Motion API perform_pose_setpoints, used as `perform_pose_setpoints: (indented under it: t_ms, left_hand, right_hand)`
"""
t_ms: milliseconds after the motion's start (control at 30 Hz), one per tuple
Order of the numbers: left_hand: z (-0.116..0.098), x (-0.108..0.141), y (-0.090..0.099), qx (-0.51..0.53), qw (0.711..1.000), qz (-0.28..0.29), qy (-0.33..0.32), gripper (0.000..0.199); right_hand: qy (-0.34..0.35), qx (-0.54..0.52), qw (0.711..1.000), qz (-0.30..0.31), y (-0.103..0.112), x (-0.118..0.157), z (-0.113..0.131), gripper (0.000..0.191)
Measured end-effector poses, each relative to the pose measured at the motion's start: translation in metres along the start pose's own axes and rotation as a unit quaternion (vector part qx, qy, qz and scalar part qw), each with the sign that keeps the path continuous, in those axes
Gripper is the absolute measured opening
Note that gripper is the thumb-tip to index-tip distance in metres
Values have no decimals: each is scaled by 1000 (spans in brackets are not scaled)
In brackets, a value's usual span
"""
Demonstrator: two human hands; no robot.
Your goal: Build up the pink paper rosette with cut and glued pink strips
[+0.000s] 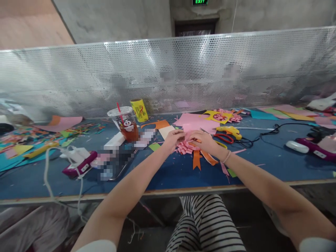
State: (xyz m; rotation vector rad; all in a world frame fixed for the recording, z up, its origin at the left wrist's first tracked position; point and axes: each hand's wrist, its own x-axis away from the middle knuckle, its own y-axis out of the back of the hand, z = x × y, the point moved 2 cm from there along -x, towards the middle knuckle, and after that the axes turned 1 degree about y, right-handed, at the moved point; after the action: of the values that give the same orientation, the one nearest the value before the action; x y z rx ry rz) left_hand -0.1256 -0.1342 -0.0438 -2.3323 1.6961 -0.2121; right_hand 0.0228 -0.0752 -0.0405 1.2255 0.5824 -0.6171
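My left hand and my right hand meet over the table, fingers bent in around a piece of pink paper. Just under them lies a bunch of looped pink paper strips; whether it is joined to the held paper is hidden by my fingers. An orange paper ribbon with a notched end hangs below the bunch, and a second orange strip curls beside it. Right of my right hand are red-handled scissors and a yellow glue gun.
A drink cup with a red straw and a yellow roll stand back left. Left of me are a phone and a purple power strip with white cables. Pink sheets lie behind my hands. A perforated metal screen closes the back.
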Motion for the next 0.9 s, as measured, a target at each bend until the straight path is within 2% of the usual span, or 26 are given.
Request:
perform_pose_setpoints:
  t_ms: [133, 233, 300, 400, 467, 667, 900]
  left_hand:
    - [5, 0, -3, -18, 1000, 18, -8, 30]
    - [6, 1, -4, -32, 999, 33, -18, 28]
    - [6, 2, -5, -44, 998, 40, -20, 29]
    - [7, 3, -5, -67, 997, 44, -22, 29]
    - [8, 3, -6, -86, 995, 48, -28, 28]
    - [9, 5, -9, -145, 986, 61, -55, 26]
    - [6, 9, -13, -117, 988, 93, -41, 24]
  right_hand:
    - [-117, -81, 989, -31, -2, 5, -1, 11]
    - [-212, -126, 966, -74, -3, 7, 0, 14]
    - [-246, -180, 946, -110, -5, 7, 0, 18]
    - [-266, -240, 923, -140, -8, 8, -3, 22]
    - [-274, -252, 917, -141, -9, 8, -6, 24]
    - [-291, -227, 916, -155, -7, 10, -9, 29]
    - [-311, -191, 914, -176, -5, 9, -12, 34]
